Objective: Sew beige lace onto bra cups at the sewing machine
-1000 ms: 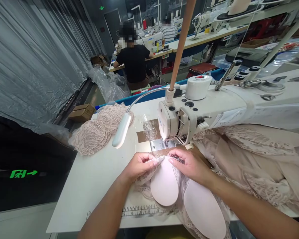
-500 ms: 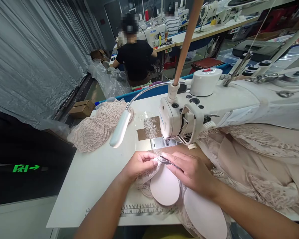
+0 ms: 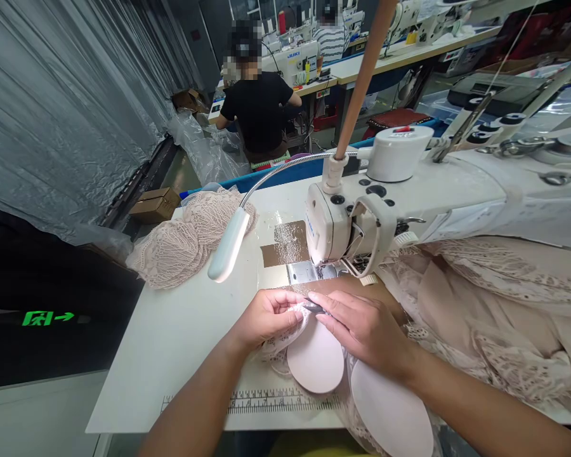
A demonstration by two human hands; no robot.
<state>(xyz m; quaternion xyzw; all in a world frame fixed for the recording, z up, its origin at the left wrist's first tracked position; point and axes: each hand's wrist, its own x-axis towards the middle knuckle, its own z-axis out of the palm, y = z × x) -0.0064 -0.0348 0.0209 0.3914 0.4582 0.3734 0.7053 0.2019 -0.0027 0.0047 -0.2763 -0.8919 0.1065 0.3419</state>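
Observation:
A pale pink padded bra cup (image 3: 315, 362) edged with lace lies on the white sewing table (image 3: 181, 343), a second cup (image 3: 391, 412) beside it on the right. My left hand (image 3: 266, 317) pinches the lace edge at the cup's top. My right hand (image 3: 361, 327) rests on the same edge and holds a small dark metal tool, its fingers closed round it. Both hands sit just in front of the needle area of the white sewing machine (image 3: 356, 222).
A pile of beige lace cups (image 3: 185, 241) lies at the table's far left, under a white gooseneck lamp (image 3: 228, 244). Beige lace fabric (image 3: 495, 317) is heaped at the right. A ruler strip (image 3: 266, 401) runs along the front edge. People sit at machines behind.
My right hand has slid left and lower over the cup's top edge, meeting my left hand. The view has tilted down slightly.

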